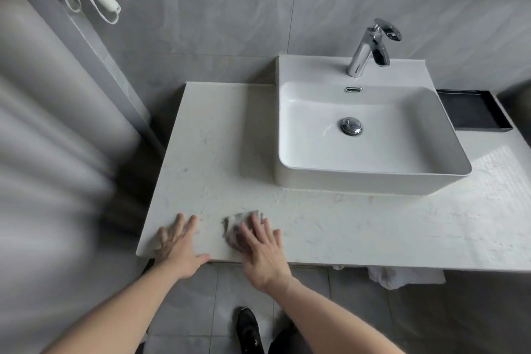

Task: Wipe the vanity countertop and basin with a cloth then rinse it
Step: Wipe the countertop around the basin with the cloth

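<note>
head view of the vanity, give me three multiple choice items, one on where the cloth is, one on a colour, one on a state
1. Where is the cloth?
A. inside the basin
B. on the countertop near its front edge, left of the basin
C. draped over the faucet

2. What colour is the tray right of the basin?
A. dark, near black
B. yellow
C. red

3. What is the state of the faucet?
A. running hard
B. no water visibly coming out
C. wrapped in the cloth

Key:
1 B: the grey cloth lies on the countertop under the right hand, whose straight fingers press it; the left hand lies flat beside it.
2 A: the tray is dark against the pale wall.
3 B: no stream shows below the spout.
</note>
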The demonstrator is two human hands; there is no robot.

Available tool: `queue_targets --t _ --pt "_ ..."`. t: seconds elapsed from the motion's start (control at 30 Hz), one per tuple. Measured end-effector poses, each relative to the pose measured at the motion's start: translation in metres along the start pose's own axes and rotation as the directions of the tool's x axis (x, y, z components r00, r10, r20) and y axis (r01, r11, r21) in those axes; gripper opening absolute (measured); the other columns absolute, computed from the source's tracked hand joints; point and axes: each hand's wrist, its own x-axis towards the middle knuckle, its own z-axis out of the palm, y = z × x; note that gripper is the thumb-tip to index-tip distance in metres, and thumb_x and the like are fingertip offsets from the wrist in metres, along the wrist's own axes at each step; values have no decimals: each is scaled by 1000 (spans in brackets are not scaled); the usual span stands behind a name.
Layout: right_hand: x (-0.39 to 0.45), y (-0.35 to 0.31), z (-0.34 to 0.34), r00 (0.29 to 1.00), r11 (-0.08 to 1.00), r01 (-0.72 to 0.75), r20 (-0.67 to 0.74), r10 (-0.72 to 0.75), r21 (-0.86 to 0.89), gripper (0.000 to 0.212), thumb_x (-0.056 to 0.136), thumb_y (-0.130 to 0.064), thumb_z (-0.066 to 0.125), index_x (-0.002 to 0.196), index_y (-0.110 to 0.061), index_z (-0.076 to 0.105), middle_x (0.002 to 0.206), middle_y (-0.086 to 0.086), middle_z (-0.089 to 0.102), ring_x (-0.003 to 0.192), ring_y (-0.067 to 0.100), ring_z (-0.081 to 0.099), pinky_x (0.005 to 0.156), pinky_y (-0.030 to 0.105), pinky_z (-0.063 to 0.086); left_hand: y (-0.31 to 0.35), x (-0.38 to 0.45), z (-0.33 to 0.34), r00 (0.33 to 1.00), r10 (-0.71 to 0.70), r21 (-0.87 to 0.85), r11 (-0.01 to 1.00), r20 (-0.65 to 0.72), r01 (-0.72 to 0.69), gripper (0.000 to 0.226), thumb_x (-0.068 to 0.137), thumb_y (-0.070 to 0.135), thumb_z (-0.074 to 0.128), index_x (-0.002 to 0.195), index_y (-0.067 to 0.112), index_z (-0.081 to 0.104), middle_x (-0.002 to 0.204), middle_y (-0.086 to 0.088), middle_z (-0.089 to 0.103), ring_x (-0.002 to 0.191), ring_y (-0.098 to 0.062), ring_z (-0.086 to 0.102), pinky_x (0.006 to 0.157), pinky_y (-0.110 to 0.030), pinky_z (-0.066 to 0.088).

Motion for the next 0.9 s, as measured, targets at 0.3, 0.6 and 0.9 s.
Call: queue_targets --t 0.3,0.6,0.9 --pt "-80 154 -64 953 951 -304 -20 304 -62 79 100 -32 46 162 -29 -2 163 -9 -24 156 24 -15 128 43 6 74 -44 13 943 246 -127 952 -223 -278 76 94 37 52 159 33 12 167 7 -6 154 -26 -3 126 -41 9" --pt "-85 157 -69 921 920 -374 68 383 -115 81 101 -42 40 161 -29 -12 165 -1 -28 153 31 -24 124 53 -1 144 -46 59 932 307 78 952 -194 -297 70 105 27 38 159 17 -7 165 -5 -20 152 -31 -16 120 -40 -14" --pt "-78 152 -73 910 918 -362 152 386 -161 88 96 -40 43 160 -22 -16 164 8 -31 151 41 -23 122 56 3 -10 -17 7 936 -137 -157 983 -325 90 64 86 -4 48 145 20 47 158 1 34 139 -28 38 103 -38 47"
